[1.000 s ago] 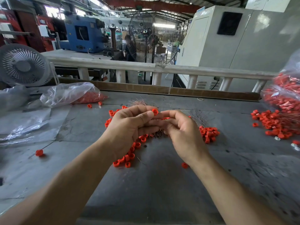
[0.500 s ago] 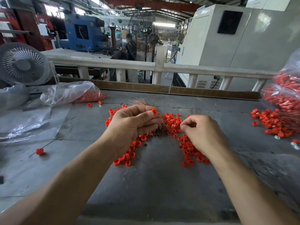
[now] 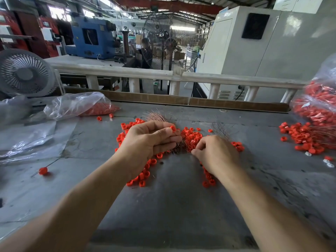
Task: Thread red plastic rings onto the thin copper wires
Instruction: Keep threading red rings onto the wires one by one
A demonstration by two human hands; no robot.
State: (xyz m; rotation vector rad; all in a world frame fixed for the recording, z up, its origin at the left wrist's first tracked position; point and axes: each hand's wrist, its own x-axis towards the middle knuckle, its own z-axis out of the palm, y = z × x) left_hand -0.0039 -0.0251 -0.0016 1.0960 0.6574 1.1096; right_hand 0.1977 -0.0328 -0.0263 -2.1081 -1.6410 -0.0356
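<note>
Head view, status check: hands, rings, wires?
Left hand grips copper wire bundle, one red ring at fingertips. Right hand pinching at loose ring pile. Nothing obstructing.

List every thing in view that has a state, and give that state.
left hand: grips the copper wire bundle, one red ring at its fingertips
right hand: fingers curled, pinching at the loose rings
copper wire bundle: fanned out beyond the left hand
loose rings: scattered flat on the table
plastic bag: open, lying on its side
desk fan: upright
</note>
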